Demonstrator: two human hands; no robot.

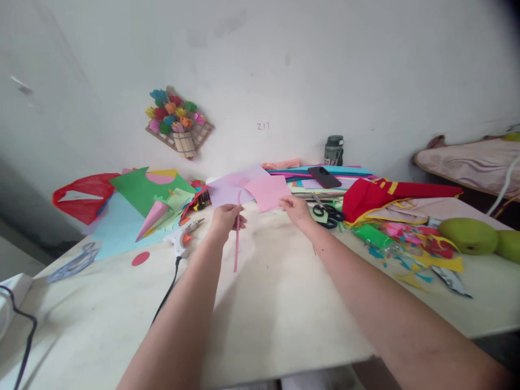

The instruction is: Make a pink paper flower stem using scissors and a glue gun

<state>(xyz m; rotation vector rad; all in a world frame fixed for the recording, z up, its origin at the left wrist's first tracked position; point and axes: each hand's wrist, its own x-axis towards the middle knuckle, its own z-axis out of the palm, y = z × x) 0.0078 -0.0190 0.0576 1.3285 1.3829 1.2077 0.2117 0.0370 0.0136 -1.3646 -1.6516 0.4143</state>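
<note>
Table point(260, 336), pale, strewn with craft paper along its back and sides, stands against a scuffed white wall point(345, 65). Just off centre toward eight o'clock, the left hand point(227, 219) pinches a thin pink strip point(236, 246), upright. Toward four, the right hand point(299, 210) is drawn in narrow at a pink sheet point(266, 190) lying centrally; whether it grips the sheet, I cannot tell. Eight o'clock: glue gun point(179, 242), red disc point(140, 259). Three: scissors point(333, 214), red cloth point(365, 199), then green fruit point(469, 236). Two: bottle point(333, 150). Ten: paper flowers point(175, 115) hang on the wall.
</note>
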